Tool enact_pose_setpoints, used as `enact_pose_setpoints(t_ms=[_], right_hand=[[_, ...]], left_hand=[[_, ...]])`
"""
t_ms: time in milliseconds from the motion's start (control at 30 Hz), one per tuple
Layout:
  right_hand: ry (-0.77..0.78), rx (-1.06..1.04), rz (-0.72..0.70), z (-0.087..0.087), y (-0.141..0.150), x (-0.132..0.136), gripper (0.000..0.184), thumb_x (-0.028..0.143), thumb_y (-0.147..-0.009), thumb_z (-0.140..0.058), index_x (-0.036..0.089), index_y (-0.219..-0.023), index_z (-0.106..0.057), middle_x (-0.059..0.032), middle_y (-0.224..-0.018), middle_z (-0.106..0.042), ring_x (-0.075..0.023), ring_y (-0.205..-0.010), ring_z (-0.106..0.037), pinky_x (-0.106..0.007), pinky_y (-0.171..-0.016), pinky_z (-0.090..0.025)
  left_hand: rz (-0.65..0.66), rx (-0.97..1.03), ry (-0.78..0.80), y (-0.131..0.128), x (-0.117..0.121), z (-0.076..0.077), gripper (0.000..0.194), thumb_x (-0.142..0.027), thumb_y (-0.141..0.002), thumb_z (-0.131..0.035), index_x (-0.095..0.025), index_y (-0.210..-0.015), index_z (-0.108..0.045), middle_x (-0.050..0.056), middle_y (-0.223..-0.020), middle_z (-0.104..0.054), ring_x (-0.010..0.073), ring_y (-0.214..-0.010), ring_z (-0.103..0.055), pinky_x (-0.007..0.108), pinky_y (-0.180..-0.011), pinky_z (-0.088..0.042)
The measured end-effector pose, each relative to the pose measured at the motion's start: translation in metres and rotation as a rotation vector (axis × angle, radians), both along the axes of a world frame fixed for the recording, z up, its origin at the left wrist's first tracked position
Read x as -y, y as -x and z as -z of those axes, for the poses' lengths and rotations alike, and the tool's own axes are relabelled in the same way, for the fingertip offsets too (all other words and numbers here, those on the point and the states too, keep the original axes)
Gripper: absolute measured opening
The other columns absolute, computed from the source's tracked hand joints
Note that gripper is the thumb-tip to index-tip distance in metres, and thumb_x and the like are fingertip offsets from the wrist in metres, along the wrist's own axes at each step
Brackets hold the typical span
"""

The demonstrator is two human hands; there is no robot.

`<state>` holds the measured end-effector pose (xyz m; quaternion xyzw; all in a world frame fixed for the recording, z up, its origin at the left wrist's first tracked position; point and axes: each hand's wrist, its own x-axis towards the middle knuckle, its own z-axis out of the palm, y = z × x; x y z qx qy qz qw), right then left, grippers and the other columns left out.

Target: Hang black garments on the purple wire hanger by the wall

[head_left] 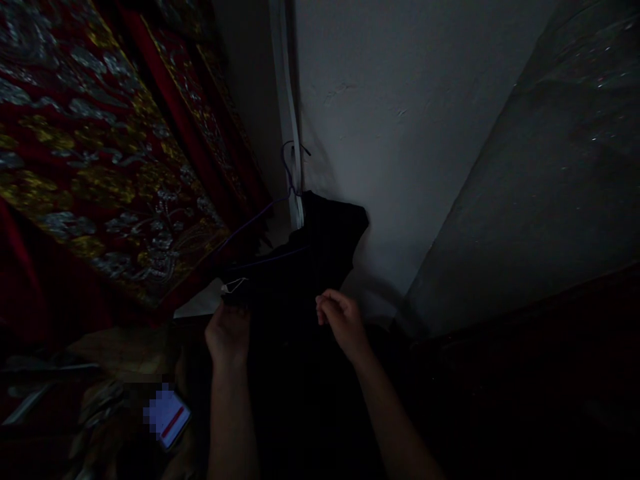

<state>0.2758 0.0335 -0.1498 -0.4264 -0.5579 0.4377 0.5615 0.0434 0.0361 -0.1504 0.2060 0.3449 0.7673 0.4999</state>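
Observation:
A black garment (333,233) hangs on a thin purple wire hanger (260,215), its right shoulder covering the hanger's right side. On the left the wire shows bare. My left hand (229,333) is closed at the garment's left edge, just below a small white tag with a loop (233,287); its fingertips are lost in the dark cloth. Lower right of the shoulder, my right hand (343,317) is closed in a pinch against the black cloth. Folds and the garment's lower part merge into the darkness.
Red cloth with gold and silver embroidery (105,153) fills the upper left. Behind the hanger runs a pale vertical strip (290,87) beside a grey wall (400,120). A translucent sheet (540,187) leans at right. Lower left, a lit phone (173,420) lies among dim clutter.

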Motion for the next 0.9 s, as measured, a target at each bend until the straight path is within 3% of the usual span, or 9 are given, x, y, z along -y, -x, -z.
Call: enact_pose_setpoints(t_ms=[133, 267, 333, 400, 500, 600, 700, 800, 900], right_hand=[[-0.100, 0.084, 0.184, 0.014, -0.012, 0.005, 0.022, 0.043, -0.086, -0.064, 0.021, -0.085, -0.064, -0.0033, -0.084, -0.066, -0.0195, -0.085, -0.065, -0.031, -0.080, -0.051], [-0.177, 0.134, -0.136, 0.011, -0.001, 0.014, 0.053, 0.035, -0.080, -0.076, 0.026, -0.128, -0.055, -0.0066, -0.127, -0.066, -0.0231, -0.119, -0.062, -0.038, -0.105, -0.048], [-0.153, 0.145, -0.233, 0.011, 0.007, 0.017, 0.049, 0.031, -0.085, -0.070, 0.026, -0.131, -0.055, -0.0062, -0.127, -0.067, -0.0229, -0.120, -0.063, -0.039, -0.106, -0.048], [-0.113, 0.146, -0.222, 0.010, 0.008, 0.018, 0.035, 0.029, -0.091, -0.059, 0.024, -0.125, -0.062, -0.0060, -0.122, -0.071, -0.0236, -0.118, -0.064, -0.040, -0.107, -0.048], [-0.090, 0.158, -0.266, 0.000, -0.006, 0.011, 0.027, 0.028, -0.090, -0.054, 0.022, -0.109, -0.072, -0.0051, -0.109, -0.076, -0.0250, -0.109, -0.068, -0.041, -0.101, -0.051], [-0.196, 0.190, -0.406, -0.025, -0.025, -0.006, 0.025, 0.021, -0.084, -0.052, 0.021, -0.093, -0.075, -0.0037, -0.093, -0.077, -0.0228, -0.095, -0.072, -0.037, -0.091, -0.054], [-0.374, 0.179, -0.321, -0.054, -0.035, -0.036, 0.031, 0.016, -0.080, -0.050, 0.022, -0.097, -0.076, -0.0036, -0.101, -0.078, -0.0208, -0.100, -0.071, -0.035, -0.095, -0.052], [-0.431, 0.165, -0.028, -0.068, -0.032, -0.074, 0.032, 0.023, -0.082, -0.056, 0.022, -0.109, -0.073, -0.0048, -0.117, -0.074, -0.0219, -0.114, -0.065, -0.035, -0.103, -0.047], [-0.303, 0.249, 0.035, -0.063, -0.027, -0.102, 0.024, 0.039, -0.088, -0.056, 0.020, -0.086, -0.071, -0.0047, -0.090, -0.074, -0.0216, -0.091, -0.067, -0.032, -0.083, -0.051]], left_hand=[[0.189, 0.007, -0.068, -0.033, 0.014, -0.010, 0.019, -0.036, -0.071, -0.077, -0.019, -0.075, -0.070, 0.002, -0.077, -0.068, 0.0176, -0.078, -0.065, 0.029, -0.075, -0.052], [0.236, -0.332, -0.146, -0.070, 0.028, -0.023, 0.021, -0.038, -0.076, -0.082, -0.020, -0.082, -0.074, 0.001, -0.080, -0.067, 0.0152, -0.078, -0.062, 0.024, -0.075, -0.049], [0.183, -0.536, -0.188, -0.083, 0.031, -0.023, 0.019, -0.040, -0.082, -0.078, -0.021, -0.086, -0.075, 0.002, -0.085, -0.067, 0.0165, -0.084, -0.062, 0.026, -0.080, -0.048], [0.091, -0.720, -0.256, -0.087, 0.030, -0.021, 0.020, -0.042, -0.084, -0.076, -0.022, -0.086, -0.075, 0.004, -0.094, -0.065, 0.0195, -0.095, -0.062, 0.029, -0.088, -0.048], [0.145, -0.887, -0.280, -0.080, 0.027, -0.012, 0.032, -0.051, -0.092, -0.063, -0.024, -0.104, -0.073, 0.007, -0.111, -0.065, 0.0229, -0.109, -0.060, 0.034, -0.100, -0.046], [0.499, -1.013, -0.188, -0.067, 0.029, 0.004, 0.053, -0.061, -0.098, -0.044, -0.022, -0.128, -0.065, 0.011, -0.125, -0.068, 0.0262, -0.117, -0.060, 0.039, -0.106, -0.045], [0.711, -1.148, -0.080, -0.053, 0.032, 0.019, 0.048, -0.060, -0.093, -0.056, -0.021, -0.116, -0.073, 0.009, -0.113, -0.075, 0.0284, -0.109, -0.066, 0.039, -0.100, -0.050], [0.614, -1.125, -0.061, -0.033, 0.028, 0.024, 0.026, -0.044, -0.081, -0.078, -0.026, -0.099, -0.079, 0.006, -0.098, -0.079, 0.0294, -0.091, -0.071, 0.037, -0.086, -0.056], [0.490, -0.991, -0.050, -0.003, 0.017, 0.016, 0.024, -0.023, -0.068, -0.087, -0.027, -0.091, -0.081, 0.008, -0.092, -0.079, 0.0299, -0.083, -0.073, 0.032, -0.074, -0.056]])
